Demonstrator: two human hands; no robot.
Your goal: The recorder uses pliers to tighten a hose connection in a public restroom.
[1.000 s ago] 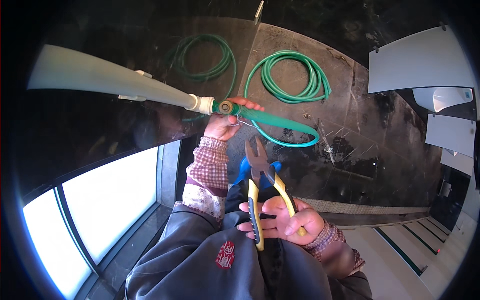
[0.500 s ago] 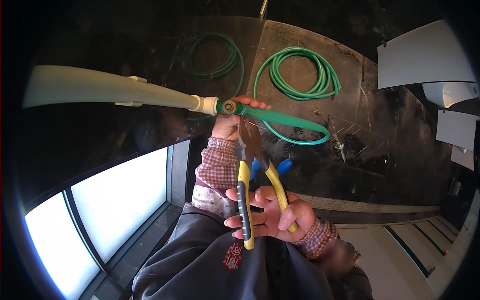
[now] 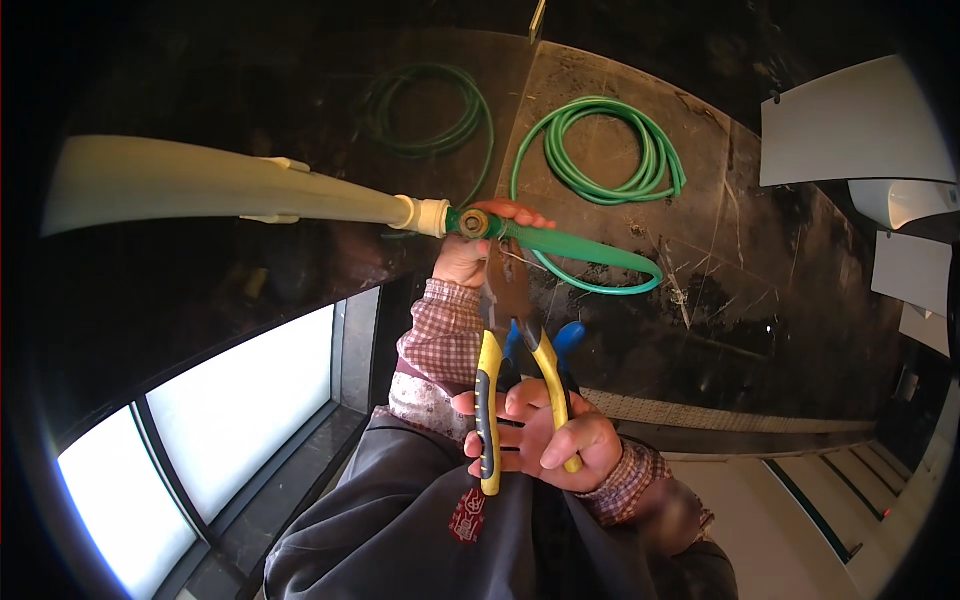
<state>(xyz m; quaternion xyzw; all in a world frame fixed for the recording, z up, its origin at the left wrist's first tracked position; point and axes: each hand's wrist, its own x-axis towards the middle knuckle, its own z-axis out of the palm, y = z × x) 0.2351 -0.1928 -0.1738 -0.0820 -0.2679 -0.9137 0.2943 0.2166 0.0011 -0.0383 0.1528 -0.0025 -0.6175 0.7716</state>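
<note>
My left hand (image 3: 461, 262) is wrapped round the green hose (image 3: 590, 248) where it meets a green fitting with a round brass part (image 3: 473, 223). That fitting joins a pale cream pipe (image 3: 220, 182) coming in from the left. With my right hand (image 3: 578, 443) I hold combination pliers (image 3: 510, 290) by their yellow and black handles, fingers hooked round both grips. The rusty jaws point away from me and lie at the hose beside my left fingers. A thin wire (image 3: 522, 258) shows by the jaws; whether they grip it is unclear.
A coil of green hose (image 3: 612, 190) lies on the dark, wet-looking floor, mirrored in the glossy dark wall at left. Blue footwear (image 3: 570, 338) shows below the pliers. White urinals (image 3: 860, 120) stand at right, and a bright window panel (image 3: 245, 400) is at lower left.
The plier handles have come closer together, and the jaws now sit nearer the hose. The left hand keeps its hold; the whole view has shifted slightly.
</note>
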